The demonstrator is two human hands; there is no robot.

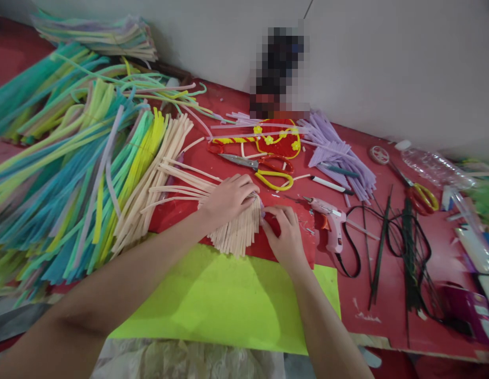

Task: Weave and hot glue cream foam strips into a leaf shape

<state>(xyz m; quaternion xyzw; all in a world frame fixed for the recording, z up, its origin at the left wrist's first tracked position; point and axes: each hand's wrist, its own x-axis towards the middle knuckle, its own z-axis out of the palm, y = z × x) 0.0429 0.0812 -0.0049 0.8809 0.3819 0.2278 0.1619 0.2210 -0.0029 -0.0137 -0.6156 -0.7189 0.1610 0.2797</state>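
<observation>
A fan of cream pipe cleaners (236,234) lies on the red sheet, their ends pointing toward me, with a narrow lilac edge at its right side. My left hand (231,196) is closed over the top of this fan, fingers curled across it and hiding part of it. At the right edge, my right hand (283,234) pinches the lilac strip between thumb and forefinger. Longer cream pipe cleaners (181,184) stick out to the left beneath my left hand. Yellow-and-red handled scissors (263,168) lie just beyond my hands.
Bundles of coloured pipe cleaners (82,179) pile up on the left. A pink glue gun (331,223) with a black cord lies to the right, near dark green stems (410,258). Lilac pipe cleaners (339,152), a red-and-yellow piece (279,138) and a plastic bottle (437,166) lie farther back. A lime-green sheet (228,305) is nearest me.
</observation>
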